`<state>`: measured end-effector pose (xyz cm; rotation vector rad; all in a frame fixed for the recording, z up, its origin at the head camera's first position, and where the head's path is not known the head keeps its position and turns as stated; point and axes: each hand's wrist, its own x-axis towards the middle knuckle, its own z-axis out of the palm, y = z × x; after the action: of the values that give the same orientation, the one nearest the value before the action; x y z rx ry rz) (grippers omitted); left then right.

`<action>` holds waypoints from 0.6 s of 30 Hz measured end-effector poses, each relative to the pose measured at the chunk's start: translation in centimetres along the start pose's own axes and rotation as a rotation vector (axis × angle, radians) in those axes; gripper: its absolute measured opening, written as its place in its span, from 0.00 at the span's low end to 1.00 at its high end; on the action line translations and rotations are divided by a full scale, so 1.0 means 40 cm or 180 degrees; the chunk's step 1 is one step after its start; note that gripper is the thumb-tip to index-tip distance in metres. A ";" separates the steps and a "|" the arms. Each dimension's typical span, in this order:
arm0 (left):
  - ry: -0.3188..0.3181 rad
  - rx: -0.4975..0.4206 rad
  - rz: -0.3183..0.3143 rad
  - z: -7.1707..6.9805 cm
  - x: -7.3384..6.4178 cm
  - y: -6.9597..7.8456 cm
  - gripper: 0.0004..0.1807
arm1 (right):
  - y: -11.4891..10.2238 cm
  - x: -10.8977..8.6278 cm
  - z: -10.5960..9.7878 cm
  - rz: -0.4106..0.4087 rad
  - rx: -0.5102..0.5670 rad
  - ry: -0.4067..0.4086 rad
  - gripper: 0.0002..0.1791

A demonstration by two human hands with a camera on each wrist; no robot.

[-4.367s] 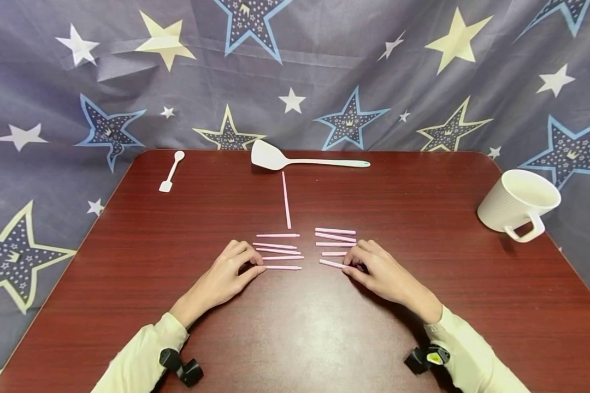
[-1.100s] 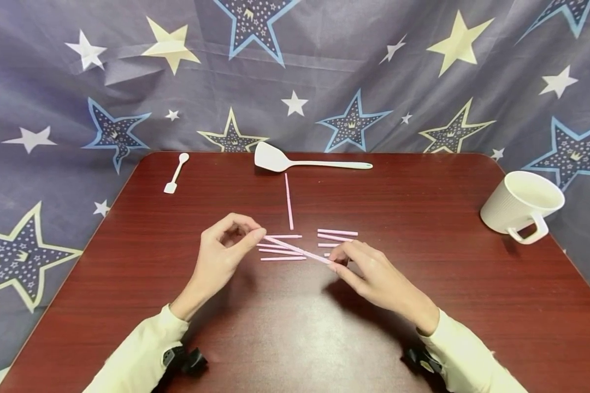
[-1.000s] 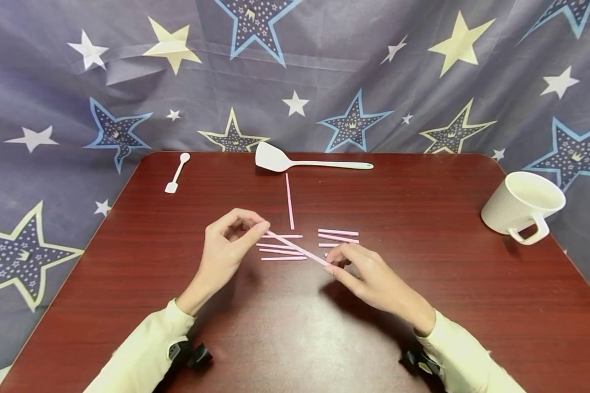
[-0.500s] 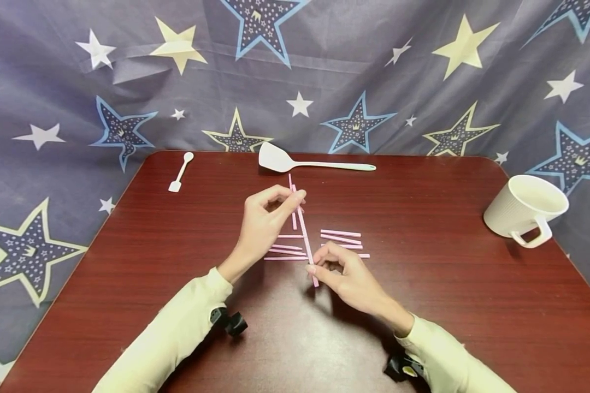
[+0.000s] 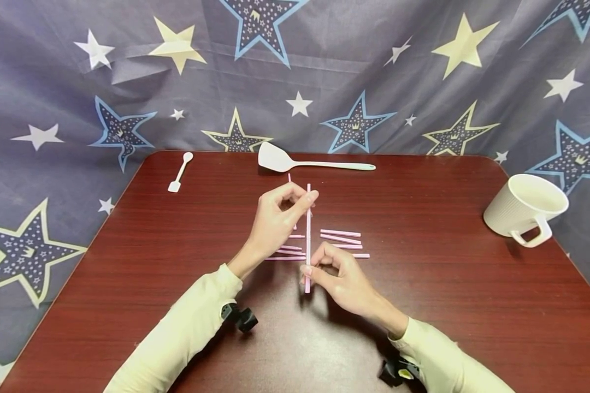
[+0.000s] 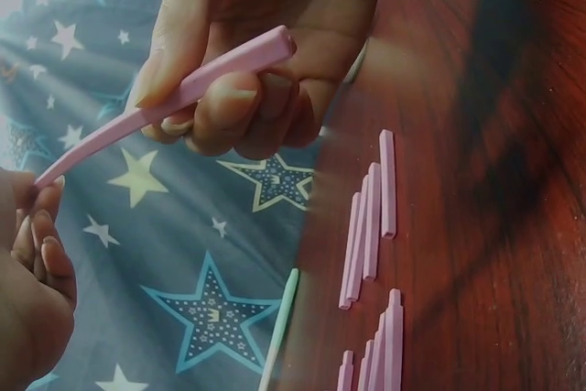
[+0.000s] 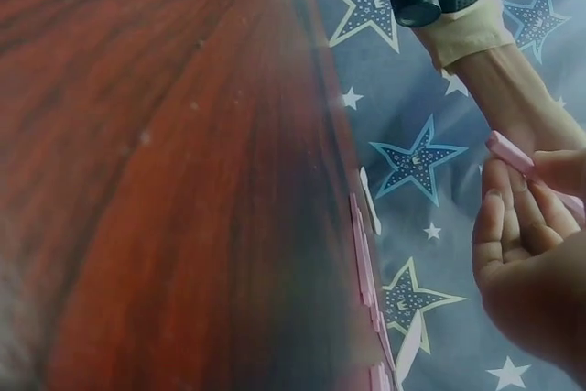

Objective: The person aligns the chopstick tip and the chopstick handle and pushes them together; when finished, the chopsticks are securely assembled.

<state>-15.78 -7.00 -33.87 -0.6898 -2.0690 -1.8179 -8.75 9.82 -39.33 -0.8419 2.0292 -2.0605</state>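
In the head view my left hand [image 5: 272, 218] pinches the far part of a long pink stick [image 5: 308, 229]. Nearer to me, the thumb and fingers of my right hand [image 5: 341, 278] grip the same stick, with its near end poking out below them. The stick is raised above the table and points straight away from me; it looks slightly bent in the left wrist view. Several short pink sticks [image 5: 287, 258] lie left of it, partly behind my left hand. Another group of pink sticks [image 5: 341, 233] lies to the right. A single pink stick [image 5: 289, 178] is mostly hidden behind my left hand.
A white spatula [image 5: 275, 158] lies along the far edge of the dark red table [image 5: 423, 218]. At the far left is a small white double-ended spoon [image 5: 178, 173]. A white mug [image 5: 523, 210] stands at the right edge. A star-patterned curtain [image 5: 354, 65] hangs behind.
Earlier each hand touched the front short stick of its group; now both hold one long stick. Over the last second it swung from slanting to pointing straight away, my left hand moving right and forward.
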 end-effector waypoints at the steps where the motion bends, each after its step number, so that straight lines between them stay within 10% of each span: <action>1: -0.0009 0.0004 0.0010 0.002 0.000 0.000 0.11 | 0.001 0.000 0.001 -0.0002 0.0011 -0.0006 0.05; 8: 0.0036 0.0078 0.0026 -0.007 0.010 -0.006 0.07 | -0.004 0.003 0.004 0.0032 -0.0313 0.0036 0.04; 18: 0.0093 0.0111 0.0028 -0.038 0.056 -0.048 0.09 | 0.002 -0.004 -0.006 -0.0519 -0.1992 -0.0315 0.07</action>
<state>-18.84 -8.31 -34.09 -0.6580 -2.0706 -1.7725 -8.75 10.08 -39.43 -1.2015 2.6583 -1.3970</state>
